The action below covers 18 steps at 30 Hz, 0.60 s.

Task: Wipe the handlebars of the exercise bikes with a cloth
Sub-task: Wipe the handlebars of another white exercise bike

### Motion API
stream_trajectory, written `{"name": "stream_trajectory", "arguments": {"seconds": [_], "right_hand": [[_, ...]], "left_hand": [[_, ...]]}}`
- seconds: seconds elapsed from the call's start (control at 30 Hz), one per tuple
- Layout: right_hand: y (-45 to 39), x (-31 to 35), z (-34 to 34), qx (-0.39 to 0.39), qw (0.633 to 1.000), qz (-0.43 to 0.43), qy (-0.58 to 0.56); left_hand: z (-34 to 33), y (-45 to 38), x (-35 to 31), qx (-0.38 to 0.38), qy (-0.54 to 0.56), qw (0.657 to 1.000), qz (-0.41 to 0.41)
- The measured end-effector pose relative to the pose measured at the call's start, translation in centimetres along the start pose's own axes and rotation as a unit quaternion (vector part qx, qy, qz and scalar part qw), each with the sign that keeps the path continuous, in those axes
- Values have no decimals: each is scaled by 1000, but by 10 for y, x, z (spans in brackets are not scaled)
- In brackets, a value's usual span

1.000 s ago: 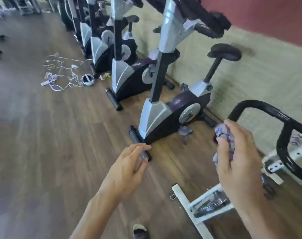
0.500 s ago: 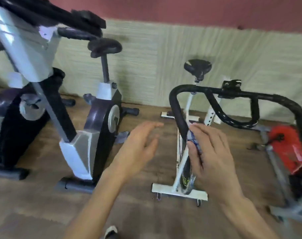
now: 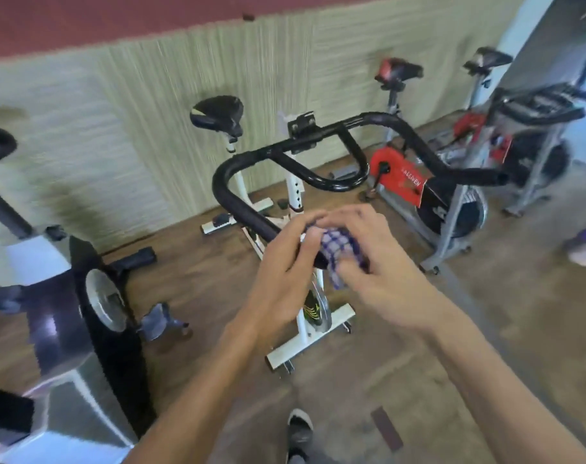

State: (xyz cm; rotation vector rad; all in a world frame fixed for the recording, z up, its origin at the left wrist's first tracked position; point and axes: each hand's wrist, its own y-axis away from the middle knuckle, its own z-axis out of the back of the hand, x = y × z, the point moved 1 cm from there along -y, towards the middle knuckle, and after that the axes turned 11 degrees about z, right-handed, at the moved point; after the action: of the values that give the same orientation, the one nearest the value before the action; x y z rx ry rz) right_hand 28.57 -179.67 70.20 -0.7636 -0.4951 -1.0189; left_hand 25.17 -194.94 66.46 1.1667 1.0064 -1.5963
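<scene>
With the right hand [image 3: 378, 262] gripping the checked cloth [image 3: 340, 252] around the near end of the white bike's black handlebar [image 3: 238, 209] and the left hand [image 3: 285, 262] curled beside it, steadying, firm full-length strokes would clean best.

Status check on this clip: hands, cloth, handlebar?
Both hands on cloth: right hand grips it, left hand pinches its edge. Cloth wrapped on white bike's handlebar, near end. Nothing in the way.
</scene>
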Motion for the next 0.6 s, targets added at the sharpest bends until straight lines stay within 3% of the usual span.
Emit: {"name": "stream_trajectory", "arguments": {"seconds": [0.1, 0.23, 0.3, 0.4, 0.6], "right_hand": [[4, -5, -15, 24, 982, 41, 183], [4, -7, -30, -42, 941, 48, 333], [10, -8, -36, -70, 908, 81, 406], [29, -10, -43, -87, 904, 90, 409], [3, 1, -65, -174, 891, -39, 417]], "left_hand": [[22, -17, 39, -14, -128, 991, -28], [47, -34, 66, 44, -372, 924, -73], [53, -44, 63, 71, -403, 908, -86], [62, -60, 66, 82, -408, 898, -141], [58, -59, 75, 68, -397, 898, -179]]}}
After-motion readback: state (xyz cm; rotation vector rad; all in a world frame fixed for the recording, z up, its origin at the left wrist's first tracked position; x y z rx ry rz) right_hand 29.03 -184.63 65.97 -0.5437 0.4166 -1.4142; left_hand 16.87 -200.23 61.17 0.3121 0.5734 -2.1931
